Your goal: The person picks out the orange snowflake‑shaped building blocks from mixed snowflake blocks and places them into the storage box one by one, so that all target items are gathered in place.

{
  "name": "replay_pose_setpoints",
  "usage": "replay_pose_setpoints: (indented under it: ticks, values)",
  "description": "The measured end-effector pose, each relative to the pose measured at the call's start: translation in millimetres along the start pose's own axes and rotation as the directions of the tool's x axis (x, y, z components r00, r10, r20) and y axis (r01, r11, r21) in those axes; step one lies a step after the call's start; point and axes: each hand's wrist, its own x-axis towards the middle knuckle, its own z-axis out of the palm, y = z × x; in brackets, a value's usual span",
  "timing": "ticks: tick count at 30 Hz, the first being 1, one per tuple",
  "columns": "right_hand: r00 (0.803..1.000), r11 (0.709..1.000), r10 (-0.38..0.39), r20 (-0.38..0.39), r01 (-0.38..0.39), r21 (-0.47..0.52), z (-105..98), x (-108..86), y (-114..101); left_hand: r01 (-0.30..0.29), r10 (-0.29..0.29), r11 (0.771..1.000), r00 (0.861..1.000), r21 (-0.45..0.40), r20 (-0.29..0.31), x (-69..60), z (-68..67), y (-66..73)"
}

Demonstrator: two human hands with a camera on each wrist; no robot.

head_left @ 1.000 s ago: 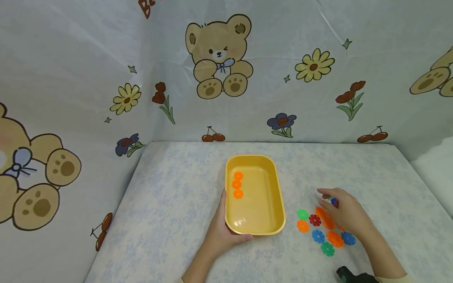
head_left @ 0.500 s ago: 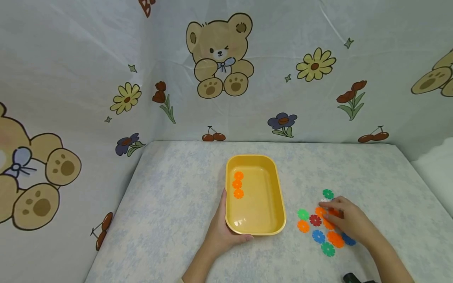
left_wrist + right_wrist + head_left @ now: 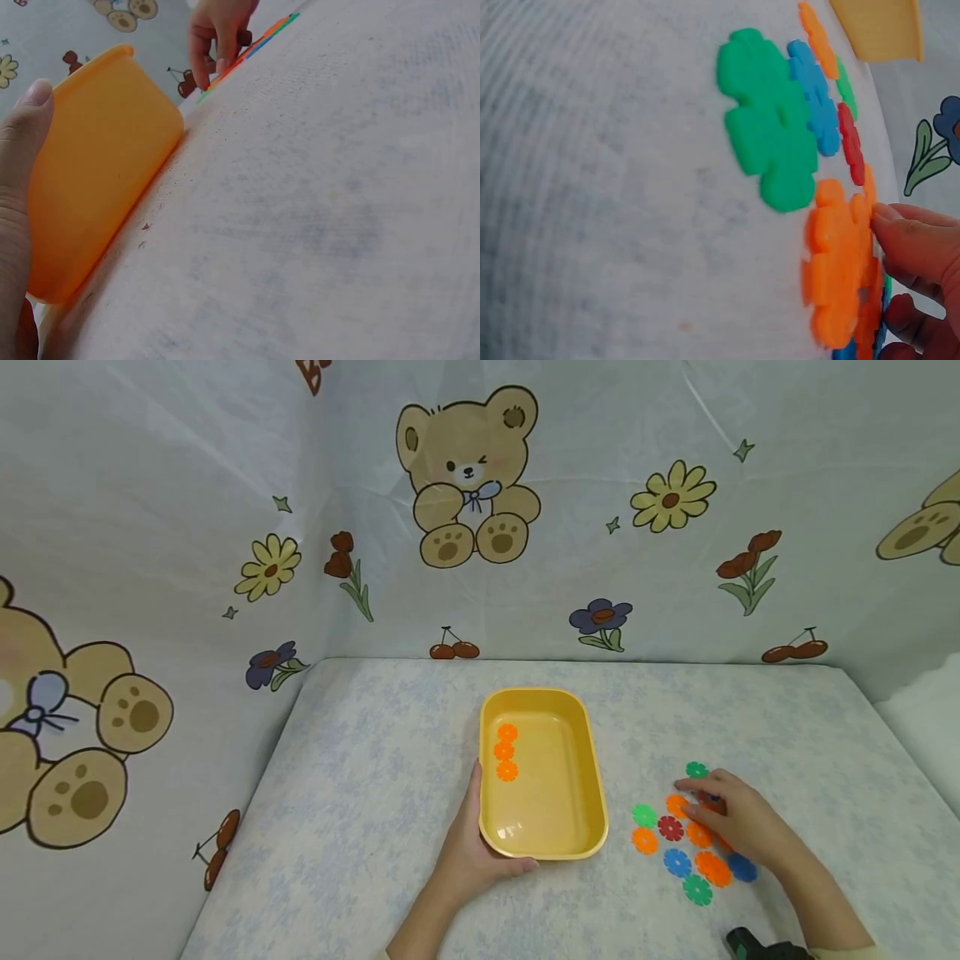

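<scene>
In the head view, my left hand [image 3: 472, 852] holds the near left corner of a yellow tray [image 3: 555, 785], thumb along the near side and fingers along the left side. Three orange notched, flower-like plastic discs [image 3: 504, 751] lie in a column at the tray's left. My right hand [image 3: 742, 818] hovers low over a loose group of such discs, thumb and index finger apart around an orange disc [image 3: 677, 806]. In the right wrist view the thumb tip meets the edge of orange discs [image 3: 836, 262]. What lies under the palm is partly hidden.
Around the right hand lie a green disc [image 3: 697, 769], a red disc [image 3: 670, 828], a blue disc [image 3: 677, 862] and several others. A black device [image 3: 757, 946] sits by the right wrist. Printed bear cloth [image 3: 480, 485] walls the table's back and left.
My right hand has come down and nearer over the discs, uncovering a green disc at the far end. The left hand, the tray and its three orange discs stay put.
</scene>
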Motion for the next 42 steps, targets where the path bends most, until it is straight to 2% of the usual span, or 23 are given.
replay_pose_setpoints:
  ticks: [4, 11, 19, 24, 30, 38, 42]
  values:
    - [1.0, 1.0, 0.001, -0.018, -0.001, -0.023, 2.2, 4.4, -2.4, 0.021, -0.021, 1.0, 1.0, 0.015, -0.007, -0.8, -0.5, 0.2]
    - [1.0, 0.999, 0.02, 0.011, -0.02, 0.038, 3.6, 5.3, -3.7, 0.043, -0.043, 0.999, 0.999, -0.001, -0.01, -1.5, -0.6, 0.3]
    - [1.0, 0.999, -0.018, -0.004, 0.018, 0.038, 5.2, 6.4, -5.5, 0.031, -0.031, 1.0, 1.0, -0.003, -0.005, -0.8, -0.5, 1.0]
    - [1.0, 0.998, 0.012, 0.019, -0.013, 0.063, 5.0, 5.7, -7.1, 0.02, -0.02, 1.0, 1.0, -0.004, -0.002, 0.7, -0.8, 1.5]
    - [0.999, 0.998, 0.046, 0.03, -0.047, 0.034, 2.6, 4.7, -9.2, 0.036, -0.036, 0.999, 0.999, -0.014, 0.002, 1.9, -1.0, 2.5]
    - [0.998, 1.0, 0.001, 0.064, 0.0, -0.015, 1.2, 4.0, -11.3, 0.028, -0.028, 1.0, 1.0, 0.0, -0.002, 0.3, -0.9, 1.5]
    - [0.996, 1.0, 0.017, 0.083, -0.015, -0.014, 0.4, 3.9, -12.7, 0.021, -0.021, 1.0, 1.0, 0.007, -0.002, 0.0, -0.5, 1.1]
